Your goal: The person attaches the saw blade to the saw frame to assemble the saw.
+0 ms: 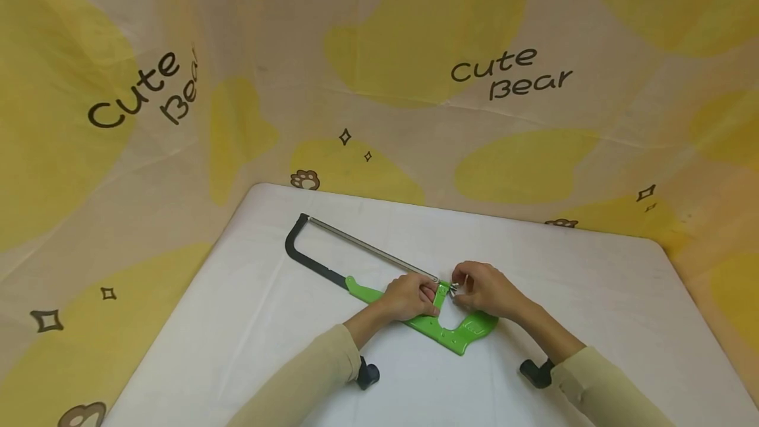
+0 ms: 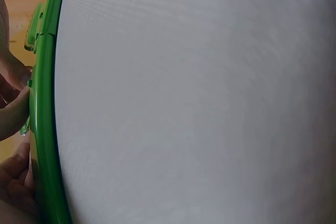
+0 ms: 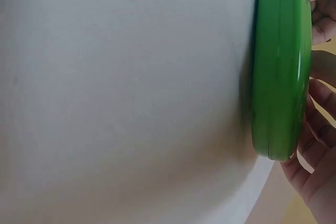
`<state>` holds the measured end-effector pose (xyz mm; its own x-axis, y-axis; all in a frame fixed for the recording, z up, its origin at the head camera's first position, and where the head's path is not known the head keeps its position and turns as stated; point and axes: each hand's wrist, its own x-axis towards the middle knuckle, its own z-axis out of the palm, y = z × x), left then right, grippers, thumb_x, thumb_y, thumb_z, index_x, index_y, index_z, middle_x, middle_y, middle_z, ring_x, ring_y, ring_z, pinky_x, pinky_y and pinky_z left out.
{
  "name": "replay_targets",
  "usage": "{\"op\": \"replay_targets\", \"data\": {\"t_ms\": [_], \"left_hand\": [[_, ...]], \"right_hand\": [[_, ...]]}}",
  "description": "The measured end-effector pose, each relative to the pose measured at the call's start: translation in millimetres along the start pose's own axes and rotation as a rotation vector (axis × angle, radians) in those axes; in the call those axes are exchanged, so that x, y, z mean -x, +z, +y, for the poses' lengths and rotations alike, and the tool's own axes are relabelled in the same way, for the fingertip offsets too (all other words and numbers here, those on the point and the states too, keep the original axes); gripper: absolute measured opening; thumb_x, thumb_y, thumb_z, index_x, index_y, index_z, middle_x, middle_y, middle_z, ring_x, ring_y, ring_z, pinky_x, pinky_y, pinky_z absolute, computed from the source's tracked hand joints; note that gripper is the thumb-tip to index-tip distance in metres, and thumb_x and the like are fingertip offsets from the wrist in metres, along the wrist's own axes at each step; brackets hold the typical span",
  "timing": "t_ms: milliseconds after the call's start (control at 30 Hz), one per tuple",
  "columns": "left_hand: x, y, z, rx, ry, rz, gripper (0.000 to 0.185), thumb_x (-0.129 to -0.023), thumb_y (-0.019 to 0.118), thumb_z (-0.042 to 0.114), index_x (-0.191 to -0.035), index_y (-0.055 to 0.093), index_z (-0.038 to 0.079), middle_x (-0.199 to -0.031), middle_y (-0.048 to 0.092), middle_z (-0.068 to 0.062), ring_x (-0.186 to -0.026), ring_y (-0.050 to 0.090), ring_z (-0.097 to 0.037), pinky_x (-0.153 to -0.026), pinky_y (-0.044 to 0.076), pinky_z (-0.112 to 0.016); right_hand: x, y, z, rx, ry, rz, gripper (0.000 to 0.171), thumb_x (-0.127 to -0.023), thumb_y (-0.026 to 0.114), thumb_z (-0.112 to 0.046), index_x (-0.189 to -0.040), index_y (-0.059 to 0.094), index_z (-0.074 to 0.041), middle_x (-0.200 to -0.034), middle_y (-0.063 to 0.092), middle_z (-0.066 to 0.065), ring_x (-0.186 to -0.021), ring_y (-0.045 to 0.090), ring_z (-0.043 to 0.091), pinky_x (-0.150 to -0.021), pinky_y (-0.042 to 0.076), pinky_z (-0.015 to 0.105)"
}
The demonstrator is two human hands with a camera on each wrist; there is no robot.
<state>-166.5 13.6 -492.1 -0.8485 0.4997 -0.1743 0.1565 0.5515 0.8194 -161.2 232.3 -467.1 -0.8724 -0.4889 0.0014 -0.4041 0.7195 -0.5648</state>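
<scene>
A hacksaw (image 1: 468, 327) with a green handle lies on the white table. Its black frame (image 1: 317, 264) reaches to the far left, and a thin metal blade (image 1: 373, 250) spans the far side. My left hand (image 1: 408, 296) grips the green post near the blade's handle end, thumb and fingers curled. At that post, the fingertips of my right hand (image 1: 491, 290) close around a small metal wing nut (image 1: 454, 290). The right wrist view shows the rounded green handle (image 3: 281, 72) with fingers behind it; the fingers' contact is partly hidden there.
The white table (image 1: 249, 348) has rounded back corners. A patterned yellow and cream cloth (image 1: 415, 143) stands as walls behind and beside it. Black wrist-mounted devices stick out below the left sleeve (image 1: 302, 377) and beside the right sleeve (image 1: 605, 384).
</scene>
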Motion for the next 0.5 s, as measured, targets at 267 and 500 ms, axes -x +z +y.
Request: {"op": "replay_targets", "data": {"t_ms": [267, 500], "left_hand": [[-0.6, 0.5, -1.4, 0.025, -0.004, -0.003, 0.035, -0.074, 0.089, 0.015, -0.103, 0.07, 0.01, -0.08, 0.063, 0.009, -0.072, 0.058, -0.003, -0.081, 0.043, -0.028], [-0.8, 0.3, -2.1, 0.023, -0.001, -0.003, 0.034, -0.073, 0.089, 0.015, -0.102, 0.07, 0.01, -0.08, 0.062, 0.009, -0.072, 0.058, -0.003, -0.081, 0.043, -0.028]], "right_hand": [[-2.0, 3.6, -1.3, 0.013, -0.004, 0.014, 0.025, -0.077, 0.083, -0.005, -0.091, 0.064, -0.011, -0.081, 0.06, -0.003, -0.073, 0.054, 0.013, -0.063, 0.046, 0.026], [-4.0, 5.1, -1.7, 0.029, 0.013, -0.001, 0.026, -0.077, 0.083, -0.004, -0.09, 0.063, -0.013, -0.078, 0.059, -0.005, -0.07, 0.052, 0.009, -0.06, 0.045, 0.025]]}}
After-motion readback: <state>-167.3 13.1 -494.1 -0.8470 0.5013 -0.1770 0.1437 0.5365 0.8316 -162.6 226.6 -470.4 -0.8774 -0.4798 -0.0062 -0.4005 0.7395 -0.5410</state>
